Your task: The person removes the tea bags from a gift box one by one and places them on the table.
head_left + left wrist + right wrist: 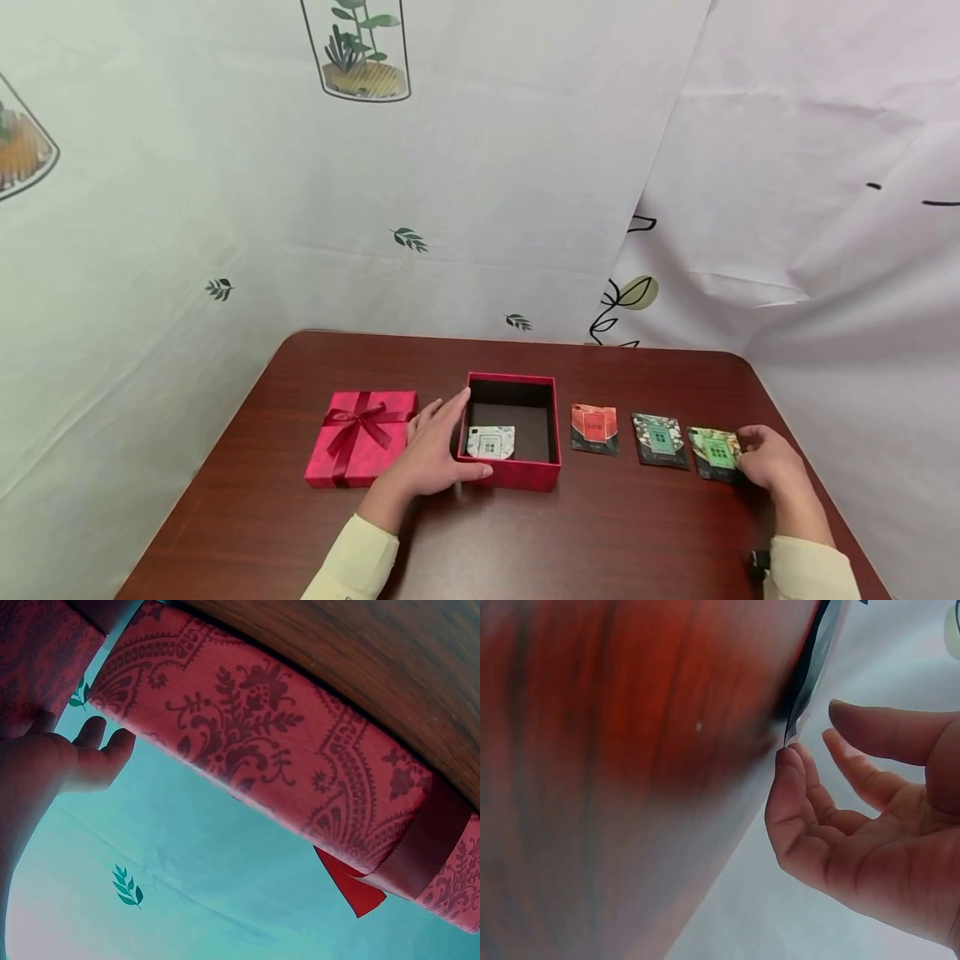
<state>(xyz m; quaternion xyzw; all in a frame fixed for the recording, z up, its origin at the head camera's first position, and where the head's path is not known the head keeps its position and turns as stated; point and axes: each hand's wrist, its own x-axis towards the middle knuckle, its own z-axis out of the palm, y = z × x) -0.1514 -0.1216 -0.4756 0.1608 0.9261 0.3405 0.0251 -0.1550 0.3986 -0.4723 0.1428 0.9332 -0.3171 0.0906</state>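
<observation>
My left hand (437,446) lies along the left side of a red open box (510,477), forefinger at its rim and thumb along its front. In the left wrist view the fingers (112,754) are parted beside the box wall (41,660). A white sachet (491,442) lies inside, at the front left. My right hand (771,460) is at the right edge of a green-and-black sachet (716,454). Seen from the right wrist, bent fingertips (786,759) touch the edge of this sachet (810,675), while the thumb stands apart from it.
Left of the box sits its red patterned lid (318,457), tied with a dark red ribbon bow (360,425). An orange-red sachet (595,429) and a dark sachet with a teal label (660,440) lie between box and right hand. White printed cloth (480,167) hangs behind the brown table (585,542).
</observation>
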